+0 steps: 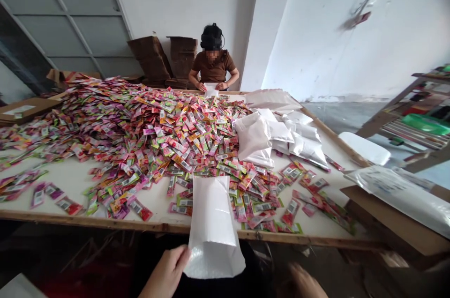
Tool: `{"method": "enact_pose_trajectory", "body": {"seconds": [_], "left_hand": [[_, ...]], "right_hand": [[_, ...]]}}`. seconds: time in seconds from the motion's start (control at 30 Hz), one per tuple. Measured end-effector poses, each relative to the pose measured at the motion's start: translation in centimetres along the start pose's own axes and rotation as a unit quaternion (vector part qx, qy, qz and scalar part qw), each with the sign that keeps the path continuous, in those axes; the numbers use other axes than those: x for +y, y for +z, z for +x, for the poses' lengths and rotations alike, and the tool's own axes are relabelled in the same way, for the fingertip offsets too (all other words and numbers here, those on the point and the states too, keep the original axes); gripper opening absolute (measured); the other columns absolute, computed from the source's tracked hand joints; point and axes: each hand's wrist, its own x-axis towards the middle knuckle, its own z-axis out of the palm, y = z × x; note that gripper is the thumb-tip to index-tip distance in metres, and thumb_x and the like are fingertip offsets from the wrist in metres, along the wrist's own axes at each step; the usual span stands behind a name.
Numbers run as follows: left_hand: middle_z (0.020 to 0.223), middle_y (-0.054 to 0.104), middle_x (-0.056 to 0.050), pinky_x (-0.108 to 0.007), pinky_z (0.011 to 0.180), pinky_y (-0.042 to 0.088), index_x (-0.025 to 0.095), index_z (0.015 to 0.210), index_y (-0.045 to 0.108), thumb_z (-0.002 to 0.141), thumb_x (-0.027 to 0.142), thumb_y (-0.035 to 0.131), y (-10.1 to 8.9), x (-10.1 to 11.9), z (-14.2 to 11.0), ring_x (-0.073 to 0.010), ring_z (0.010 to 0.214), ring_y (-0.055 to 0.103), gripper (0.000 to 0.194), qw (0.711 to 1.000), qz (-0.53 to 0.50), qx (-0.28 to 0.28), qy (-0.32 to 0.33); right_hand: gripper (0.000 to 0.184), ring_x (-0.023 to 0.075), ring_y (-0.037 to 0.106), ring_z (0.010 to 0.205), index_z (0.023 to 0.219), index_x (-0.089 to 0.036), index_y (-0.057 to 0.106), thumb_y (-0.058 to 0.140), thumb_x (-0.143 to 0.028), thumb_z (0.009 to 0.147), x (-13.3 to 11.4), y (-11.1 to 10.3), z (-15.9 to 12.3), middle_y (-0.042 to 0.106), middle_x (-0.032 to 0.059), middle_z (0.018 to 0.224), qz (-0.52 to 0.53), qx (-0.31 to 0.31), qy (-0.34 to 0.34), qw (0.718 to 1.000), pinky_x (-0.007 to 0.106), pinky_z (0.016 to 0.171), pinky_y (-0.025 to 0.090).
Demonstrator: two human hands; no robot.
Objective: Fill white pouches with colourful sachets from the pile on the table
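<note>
A white padded mailer (213, 216) lies partly over the near edge of the table, with its mouth gaping toward me. My left hand (173, 263) pinches the mailer's near left corner between thumb and fingers. Low on the right, my right hand (303, 279) is off the mailer and smeared by motion, so its fingers cannot be made out. Beyond the mailer spreads a big heap of small, colourful printed sachets (168, 134), mostly pink, red and green. Several filled white mailers (255, 134) rest on the sachets to the right.
A wooden rim (105, 224) borders the white table. Flat mailers (270, 99) lie at the far right. A cardboard box (393, 213) with plastic-wrapped stock (404, 190) stands near right. Across the table, another person (213, 66) holds a white mailer. Shelving (418, 115) stands right.
</note>
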Motion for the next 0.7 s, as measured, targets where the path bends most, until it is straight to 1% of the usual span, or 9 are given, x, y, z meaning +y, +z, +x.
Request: {"method": "enact_pose_trajectory", "body": {"seconds": [0.07, 0.13, 0.23, 0.33, 0.4, 0.47, 0.57, 0.63, 0.7], "left_hand": [[0.110, 0.062, -0.004, -0.029, 0.085, 0.045, 0.020, 0.116, 0.054, 0.089, 0.027, 0.031, -0.7, -0.4, 0.3, -0.0187, 0.099, 0.057, 0.037, 0.988, 0.106, 0.088, 0.076], [0.132, 0.046, -0.005, -0.036, 0.099, 0.036, 0.023, 0.130, 0.040, 0.086, 0.014, 0.030, -0.9, -0.8, 1.0, -0.0204, 0.120, 0.043, 0.045, 0.944, 0.236, 0.155, 0.172], [0.139, 0.037, -0.003, -0.041, 0.105, 0.029, 0.027, 0.134, 0.030, 0.083, 0.004, 0.029, -0.7, -1.5, 1.8, -0.0201, 0.127, 0.033, 0.056, 0.860, 0.374, 0.111, 0.329], [0.134, 0.043, -0.002, -0.040, 0.104, 0.031, 0.027, 0.134, 0.030, 0.083, 0.005, 0.033, -0.5, -2.5, 2.0, -0.0191, 0.125, 0.036, 0.056, 0.818, 0.396, 0.036, 0.415], [0.132, 0.046, -0.004, -0.041, 0.103, 0.033, 0.025, 0.133, 0.033, 0.083, 0.012, 0.040, -0.4, -2.8, 1.9, -0.0216, 0.124, 0.039, 0.052, 0.829, 0.360, -0.004, 0.427], [0.125, 0.054, -0.006, -0.036, 0.097, 0.039, 0.022, 0.128, 0.042, 0.085, 0.021, 0.041, -0.1, -2.5, 2.1, -0.0207, 0.115, 0.048, 0.043, 0.880, 0.280, -0.007, 0.384], [0.084, 0.069, -0.009, -0.027, 0.070, 0.049, 0.014, 0.094, 0.065, 0.090, 0.032, 0.029, 0.4, -0.6, 3.5, -0.0188, 0.078, 0.064, 0.040, 0.971, 0.148, 0.086, 0.167], [0.059, 0.064, -0.009, -0.027, 0.055, 0.043, 0.013, 0.067, 0.064, 0.089, 0.038, 0.028, 0.8, 0.9, 5.1, -0.0195, 0.058, 0.061, 0.050, 0.984, 0.104, 0.142, 0.034], [0.054, 0.060, -0.008, -0.027, 0.053, 0.039, 0.014, 0.062, 0.059, 0.085, 0.042, 0.036, 1.0, 1.9, 6.5, -0.0197, 0.054, 0.058, 0.044, 0.981, 0.070, 0.179, -0.015]], "right_hand": [[0.050, 0.0244, 0.053, 0.107, 0.113, -0.028, 0.057, 0.044, -0.016, 0.066, -3.1, 0.6, 1.6, 0.057, 0.0084, 0.118, -0.023, -0.016, -0.113, 0.993, 0.041, 0.091, 0.042], [0.056, 0.0211, 0.042, 0.120, 0.132, -0.023, 0.038, 0.038, -0.013, 0.077, -6.7, 1.1, 3.5, 0.044, 0.0091, 0.132, -0.062, -0.013, -0.257, 0.964, 0.040, 0.099, 0.035], [0.055, 0.0218, 0.028, 0.129, 0.135, -0.028, 0.032, 0.037, -0.010, 0.083, -10.7, 1.2, 5.9, 0.037, 0.0064, 0.138, -0.110, -0.102, -0.468, 0.871, 0.045, 0.104, 0.025], [0.050, 0.0221, 0.021, 0.131, 0.135, -0.027, 0.032, 0.037, -0.015, 0.086, -12.1, 0.7, 7.0, 0.034, 0.0053, 0.139, -0.119, -0.243, -0.555, 0.787, 0.046, 0.106, 0.018], [0.045, 0.0231, 0.025, 0.130, 0.132, -0.025, 0.039, 0.039, -0.021, 0.087, -12.1, 0.6, 7.2, 0.038, 0.0068, 0.137, -0.103, -0.296, -0.546, 0.777, 0.045, 0.106, 0.016], [0.035, 0.0238, 0.043, 0.119, 0.120, -0.022, 0.053, 0.038, -0.026, 0.088, -12.1, 1.1, 7.5, 0.054, 0.0089, 0.123, -0.067, -0.285, -0.468, 0.834, 0.043, 0.102, 0.026], [0.039, 0.0205, 0.061, 0.075, 0.082, -0.015, 0.066, 0.033, -0.034, 0.089, -12.7, 2.6, 8.9, 0.066, 0.0086, 0.076, -0.022, -0.189, -0.233, 0.954, 0.031, 0.071, 0.044], [0.038, 0.0178, 0.057, 0.062, 0.068, -0.013, 0.062, 0.038, -0.036, 0.086, -13.4, 3.6, 10.4, 0.061, 0.0061, 0.062, -0.003, -0.144, -0.117, 0.983, 0.027, 0.058, 0.041], [0.024, 0.0166, 0.055, 0.063, 0.077, -0.012, 0.061, 0.050, -0.033, 0.079, -13.9, 4.2, 11.9, 0.059, 0.0043, 0.066, 0.031, -0.138, -0.053, 0.989, 0.024, 0.056, 0.039]]}}
